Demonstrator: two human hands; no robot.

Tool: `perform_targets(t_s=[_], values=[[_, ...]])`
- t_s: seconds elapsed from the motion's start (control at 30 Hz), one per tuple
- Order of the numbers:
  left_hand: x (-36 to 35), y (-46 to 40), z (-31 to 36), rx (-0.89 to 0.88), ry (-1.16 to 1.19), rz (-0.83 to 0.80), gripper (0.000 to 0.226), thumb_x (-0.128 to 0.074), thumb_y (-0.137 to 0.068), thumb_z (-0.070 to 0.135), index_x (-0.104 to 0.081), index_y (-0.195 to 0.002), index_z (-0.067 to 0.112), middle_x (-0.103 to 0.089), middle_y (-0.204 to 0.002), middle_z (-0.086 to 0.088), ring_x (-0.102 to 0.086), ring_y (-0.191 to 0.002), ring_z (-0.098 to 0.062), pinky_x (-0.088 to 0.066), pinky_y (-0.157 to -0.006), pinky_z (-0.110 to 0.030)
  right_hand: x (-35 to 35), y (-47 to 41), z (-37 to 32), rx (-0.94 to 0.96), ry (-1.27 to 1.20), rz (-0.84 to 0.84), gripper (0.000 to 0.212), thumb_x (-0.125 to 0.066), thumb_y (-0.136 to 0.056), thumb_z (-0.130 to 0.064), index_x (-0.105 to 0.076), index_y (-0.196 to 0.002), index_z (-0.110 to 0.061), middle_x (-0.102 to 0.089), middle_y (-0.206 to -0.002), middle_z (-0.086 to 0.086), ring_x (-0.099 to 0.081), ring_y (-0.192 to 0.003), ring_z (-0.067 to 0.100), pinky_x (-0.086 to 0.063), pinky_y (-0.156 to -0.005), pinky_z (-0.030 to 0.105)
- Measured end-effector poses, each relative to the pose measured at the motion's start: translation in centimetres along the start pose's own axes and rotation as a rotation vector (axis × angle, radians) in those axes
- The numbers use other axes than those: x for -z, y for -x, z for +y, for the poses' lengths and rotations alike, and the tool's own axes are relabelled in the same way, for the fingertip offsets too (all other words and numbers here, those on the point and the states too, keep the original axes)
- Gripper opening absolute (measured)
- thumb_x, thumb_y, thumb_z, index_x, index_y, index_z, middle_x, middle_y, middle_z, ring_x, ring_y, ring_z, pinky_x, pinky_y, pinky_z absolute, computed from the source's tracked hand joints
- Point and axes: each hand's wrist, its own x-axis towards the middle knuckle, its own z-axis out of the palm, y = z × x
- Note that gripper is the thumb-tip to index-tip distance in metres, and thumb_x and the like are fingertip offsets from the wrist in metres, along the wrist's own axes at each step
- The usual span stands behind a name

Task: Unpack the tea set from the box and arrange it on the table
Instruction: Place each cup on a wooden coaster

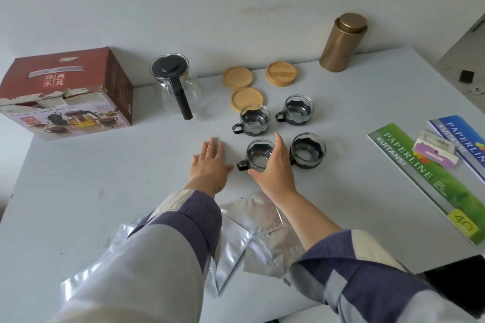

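Observation:
The red tea-set box (65, 94) stands at the table's far left with a torn flap. A glass teapot (174, 84) with a black lid and handle stands to its right. Three round wooden coasters (237, 76) lie behind several small glass cups with black holders. My right hand (274, 168) is curved around the near-left cup (258, 153), thumb on its near side, fingers on its right side. My left hand (210, 162) lies flat on the table, palm down, just left of that cup's handle. The other cups (255, 119) stand behind it and to its right.
A gold tin canister (342, 43) stands at the back right. Green and blue receipt books (420, 173) and a small purple packet lie at the right. Silver foil bags (252, 233) lie near the front edge under my arms. The grey table (91, 178) meets the wall behind.

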Motion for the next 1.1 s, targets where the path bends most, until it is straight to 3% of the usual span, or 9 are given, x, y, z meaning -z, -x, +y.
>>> perform_targets(t_s=[0.3, 0.53, 0.67, 0.87, 1.0, 1.1], values=[[-0.5, -0.1, 0.0, -0.002, -0.032, 0.004, 0.068, -0.029, -0.101, 0.04, 0.011, -0.151, 0.014, 0.021, -0.157, -0.004, 0.017, -0.145, -0.022, 0.001, -0.118, -0.044, -1.0, -0.6, 0.6, -0.014, -0.028, 0.102, 0.081, -0.08, -0.068, -0.021, -0.036, -0.135, -0.006, -0.045, -0.133, 0.009, -0.046, -0.124, 0.025, -0.037, -0.099, 0.027], [-0.8, 0.2, 0.2, 0.021, 0.018, 0.08, 0.064, -0.026, -0.101, 0.04, 0.004, -0.152, 0.016, 0.014, -0.159, 0.0, 0.013, -0.146, -0.019, 0.002, -0.119, -0.041, 0.1, -0.5, -0.1, -0.042, -0.173, 0.095, 0.082, -0.083, -0.066, -0.018, -0.038, -0.134, -0.01, -0.045, -0.134, 0.004, -0.049, -0.12, 0.017, -0.028, -0.089, 0.008], [-1.3, 0.0, 1.0, 0.065, 0.085, 0.23, 0.06, -0.029, -0.099, 0.035, -0.011, -0.151, 0.013, -0.001, -0.16, 0.0, 0.002, -0.148, -0.016, 0.0, -0.12, -0.039, 1.6, -2.1, -1.3, -0.056, -0.263, 0.107, 0.087, -0.083, -0.066, -0.018, -0.034, -0.138, -0.012, -0.046, -0.135, 0.001, -0.046, -0.124, 0.015, -0.03, -0.095, 0.013], [-0.7, -2.7, 1.8, 0.029, 0.082, 0.321, 0.059, -0.023, -0.1, 0.036, -0.006, -0.152, 0.013, 0.003, -0.16, 0.0, 0.006, -0.147, -0.014, 0.004, -0.119, -0.036, 3.4, -8.0, -3.8, -0.037, -0.338, 0.161, 0.079, -0.084, -0.064, -0.019, -0.042, -0.13, -0.013, -0.051, -0.129, 0.0, -0.05, -0.118, 0.013, -0.033, -0.09, 0.011], [-1.4, -4.4, 0.8, 0.003, 0.058, 0.383, 0.067, -0.009, -0.094, 0.047, -0.005, -0.152, 0.013, 0.0, -0.16, 0.0, 0.004, -0.147, -0.014, 0.005, -0.12, -0.036, 3.2, -12.5, -5.0, -0.014, -0.35, 0.176, 0.077, -0.085, -0.063, -0.023, -0.044, -0.127, -0.013, -0.052, -0.126, 0.0, -0.051, -0.115, 0.014, -0.039, -0.097, 0.021], [-2.0, -4.6, 0.6, -0.008, 0.057, 0.469, 0.074, -0.006, -0.088, 0.05, -0.016, -0.151, 0.014, -0.012, -0.159, 0.001, -0.005, -0.147, -0.013, 0.002, -0.12, -0.035, 1.9, -15.8, -5.5, -0.008, -0.325, 0.156, 0.075, -0.085, -0.062, -0.024, -0.045, -0.124, -0.012, -0.054, -0.124, 0.002, -0.053, -0.114, 0.017, -0.043, -0.098, 0.028]])
